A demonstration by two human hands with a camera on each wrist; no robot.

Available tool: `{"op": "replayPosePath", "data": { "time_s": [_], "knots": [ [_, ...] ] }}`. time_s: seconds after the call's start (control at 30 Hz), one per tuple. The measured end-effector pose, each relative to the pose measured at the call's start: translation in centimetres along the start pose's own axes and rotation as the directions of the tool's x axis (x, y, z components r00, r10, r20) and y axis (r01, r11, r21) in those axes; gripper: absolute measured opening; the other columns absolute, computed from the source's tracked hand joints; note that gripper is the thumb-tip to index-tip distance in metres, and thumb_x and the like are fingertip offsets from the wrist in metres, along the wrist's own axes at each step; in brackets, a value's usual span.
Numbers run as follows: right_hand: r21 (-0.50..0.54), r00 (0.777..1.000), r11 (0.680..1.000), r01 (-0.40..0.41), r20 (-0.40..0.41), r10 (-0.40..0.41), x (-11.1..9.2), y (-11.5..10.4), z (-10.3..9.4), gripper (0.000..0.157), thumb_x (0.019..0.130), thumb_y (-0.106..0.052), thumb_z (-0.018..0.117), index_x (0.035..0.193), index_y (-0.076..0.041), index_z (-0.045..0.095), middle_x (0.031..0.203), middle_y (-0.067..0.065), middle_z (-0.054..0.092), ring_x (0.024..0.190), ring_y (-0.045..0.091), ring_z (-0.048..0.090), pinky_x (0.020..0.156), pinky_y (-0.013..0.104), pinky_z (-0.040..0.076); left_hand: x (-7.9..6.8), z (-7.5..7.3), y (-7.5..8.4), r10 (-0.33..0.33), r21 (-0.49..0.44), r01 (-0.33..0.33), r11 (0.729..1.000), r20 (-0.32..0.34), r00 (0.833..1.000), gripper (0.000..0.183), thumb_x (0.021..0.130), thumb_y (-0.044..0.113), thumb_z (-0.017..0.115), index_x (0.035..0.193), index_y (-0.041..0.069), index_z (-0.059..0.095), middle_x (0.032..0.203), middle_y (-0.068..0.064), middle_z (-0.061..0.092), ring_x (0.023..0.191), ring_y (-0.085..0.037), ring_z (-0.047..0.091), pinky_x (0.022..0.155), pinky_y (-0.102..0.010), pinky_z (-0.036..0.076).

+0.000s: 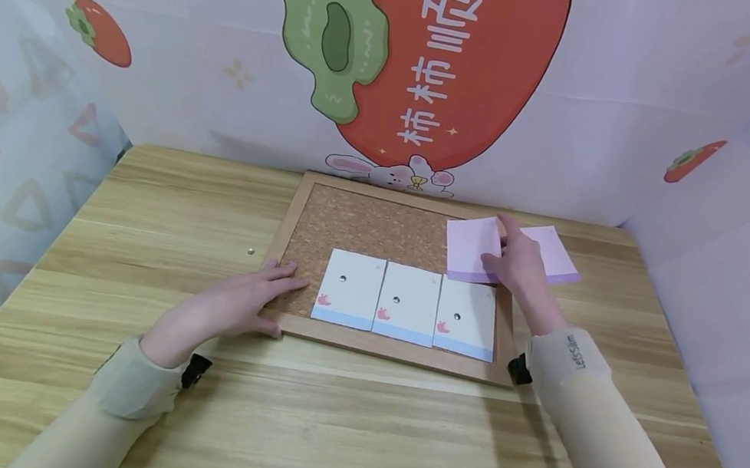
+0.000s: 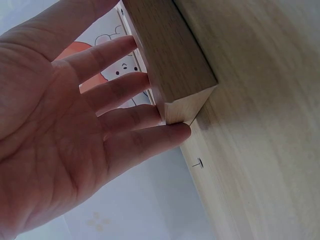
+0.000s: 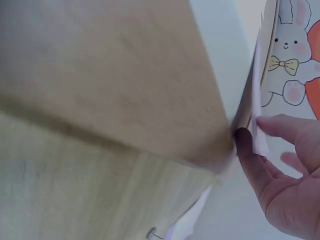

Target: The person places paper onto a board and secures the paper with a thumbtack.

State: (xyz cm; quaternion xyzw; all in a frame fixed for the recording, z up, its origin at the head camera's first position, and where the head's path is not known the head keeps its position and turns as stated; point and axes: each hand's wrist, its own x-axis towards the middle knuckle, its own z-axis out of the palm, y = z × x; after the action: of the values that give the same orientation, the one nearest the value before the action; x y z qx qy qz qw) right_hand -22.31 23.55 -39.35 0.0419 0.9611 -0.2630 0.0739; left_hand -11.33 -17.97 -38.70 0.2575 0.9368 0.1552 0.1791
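A cork board (image 1: 376,222) in a wooden frame lies on the table. Three white note sheets with blue lower edges (image 1: 348,297) form a row along its near side, each with a silver thumbtack (image 1: 397,300) in it. My left hand (image 1: 238,303) rests at the board's near left corner, fingers spread and straight over the frame (image 2: 172,55). Between thumb and fingers, my right hand (image 1: 523,265) pinches a light purple note sheet (image 1: 471,246) over the board's far right part. Seen from the right wrist, that purple sheet (image 3: 257,95) is nearly edge-on.
Another purple sheet (image 1: 556,253) lies to the right of the board, partly behind the right hand. One loose thumbtack (image 1: 251,251) sits on the table left of the board. A printed cloth backdrop (image 1: 212,76) rises behind the table (image 1: 325,429).
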Motion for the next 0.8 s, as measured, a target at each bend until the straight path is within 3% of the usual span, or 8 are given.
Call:
{"op": "replayPosePath", "data": {
  "time_s": [0.2,0.47,0.63,0.8],
  "knots": [
    [-0.125,0.993,0.988,0.096,0.083,-0.086,-0.3,-0.1,-0.3,0.057,0.093,-0.011,0.067,0.145,0.000,0.047,0.138,0.028,0.052,0.117,0.040,0.053,0.104,0.054,0.048,0.0,0.0,-0.1,-0.003,-0.001,0.003,1.000,-0.003,1.000,0.080,0.084,0.025,0.080,0.152,0.011,0.042,0.161,-0.023,0.031,0.146,-0.050,0.027,0.111,-0.063,0.038],
    [-0.262,0.964,0.931,0.254,0.144,-0.223,-0.6,1.3,-0.5,0.057,0.094,-0.023,0.069,0.141,0.004,0.050,0.147,0.030,0.043,0.134,0.049,0.037,0.114,0.061,0.035,0.0,0.1,0.0,0.000,-0.001,0.000,1.000,-0.008,1.000,0.080,0.083,0.026,0.081,0.152,0.011,0.042,0.160,-0.023,0.031,0.146,-0.050,0.028,0.111,-0.062,0.038],
    [-0.270,0.930,0.900,0.343,0.230,-0.286,-1.0,2.3,-0.6,0.064,0.097,-0.026,0.064,0.147,0.005,0.040,0.154,0.032,0.033,0.138,0.054,0.030,0.115,0.065,0.029,-0.1,0.1,-0.1,0.003,0.008,-0.002,1.000,-0.007,1.000,0.080,0.083,0.026,0.080,0.152,0.011,0.042,0.160,-0.023,0.032,0.146,-0.050,0.028,0.111,-0.063,0.038],
    [-0.269,0.906,0.875,0.403,0.250,-0.340,-1.6,2.8,-0.3,0.072,0.097,-0.022,0.062,0.152,0.009,0.028,0.155,0.036,0.028,0.141,0.057,0.023,0.118,0.066,0.021,-0.1,0.0,-0.1,-0.001,0.001,0.001,1.000,-0.004,1.000,0.080,0.083,0.026,0.080,0.152,0.012,0.042,0.160,-0.023,0.032,0.146,-0.050,0.028,0.110,-0.063,0.038]
  ]
}}
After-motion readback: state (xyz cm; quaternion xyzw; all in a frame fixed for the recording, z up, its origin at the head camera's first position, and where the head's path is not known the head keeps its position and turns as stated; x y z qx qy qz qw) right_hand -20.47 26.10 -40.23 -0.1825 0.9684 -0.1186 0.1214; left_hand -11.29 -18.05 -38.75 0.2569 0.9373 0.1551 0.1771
